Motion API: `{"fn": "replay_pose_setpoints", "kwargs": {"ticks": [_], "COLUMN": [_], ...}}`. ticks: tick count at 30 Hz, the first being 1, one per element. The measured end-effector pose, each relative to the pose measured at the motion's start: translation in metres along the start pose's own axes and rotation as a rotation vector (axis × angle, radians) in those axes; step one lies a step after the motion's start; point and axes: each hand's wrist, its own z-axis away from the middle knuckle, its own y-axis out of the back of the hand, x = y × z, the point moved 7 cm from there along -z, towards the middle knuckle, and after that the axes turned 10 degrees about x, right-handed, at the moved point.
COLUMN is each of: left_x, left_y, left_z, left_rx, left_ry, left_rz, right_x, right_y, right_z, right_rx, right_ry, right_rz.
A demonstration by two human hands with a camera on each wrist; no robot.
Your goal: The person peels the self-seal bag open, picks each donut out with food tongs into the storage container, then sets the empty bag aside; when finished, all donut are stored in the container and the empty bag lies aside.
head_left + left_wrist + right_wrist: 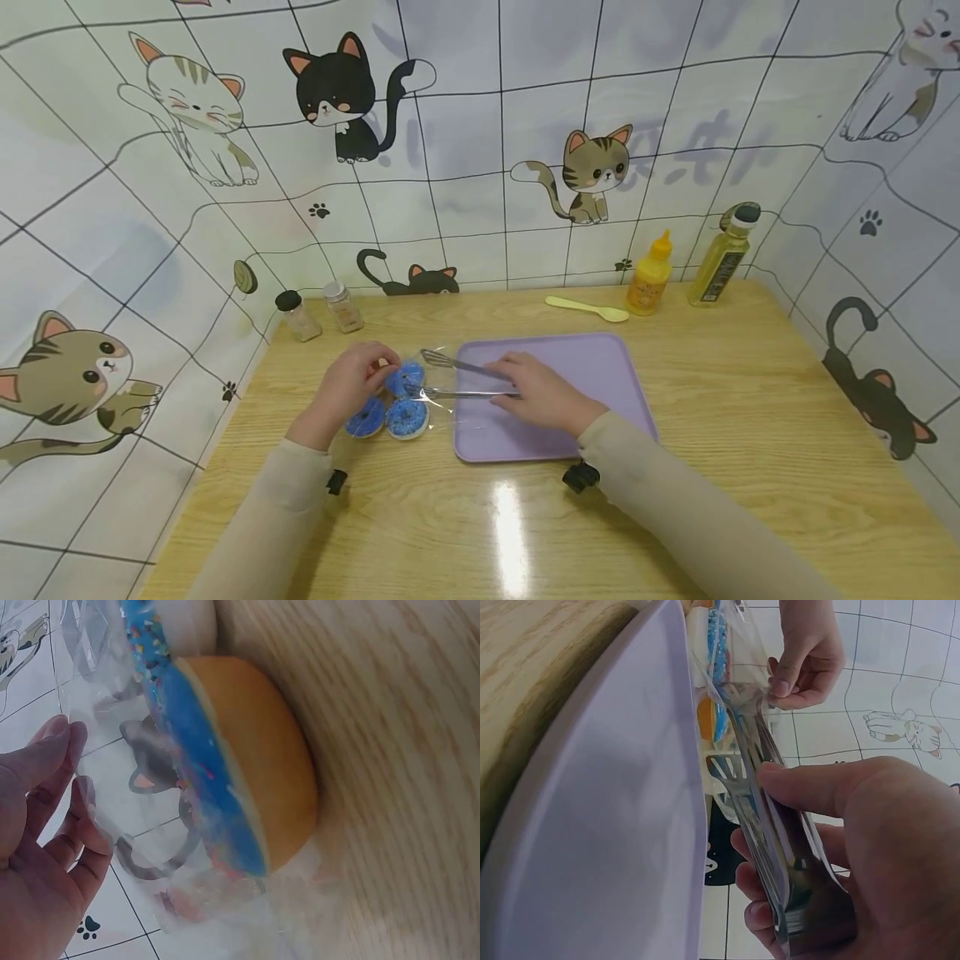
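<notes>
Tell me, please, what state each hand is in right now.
Left hand: closed, pinching the edge of the clear plastic wrapper.
Right hand: closed, holding the metal tongs.

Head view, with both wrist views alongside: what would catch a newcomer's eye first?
Probably the three bright blue doughnuts on the table, just left of the purple tray, with clear plastic about them, its edge pinched by the left hand. Next, the shiny metal tongs in the right hand, held over the tray's left side and pointing toward the doughnuts. Behind everything, cartoon cats cover the wall.
</notes>
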Motion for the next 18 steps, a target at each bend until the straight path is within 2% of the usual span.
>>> {"fn": "replay_pose_setpoints", "kwargs": {"ticks": [12, 18], "left_x": [-0.007, -0.012], "left_y": [-0.003, -0.003], "left_z": [0.001, 0.002], "left_rx": [0.036, 0.049], "left_ry": [-0.019, -0.026], "left_rz": [0.024, 0.034], "right_x": [0.002, 0.0], "right_y": [-0.009, -0.014], "right_z": [-0.002, -0.001], "right_rx": [-0.038, -0.03], "right_ry": [-0.014, 0.012], "right_rz": [-0.081, -0.09]}}
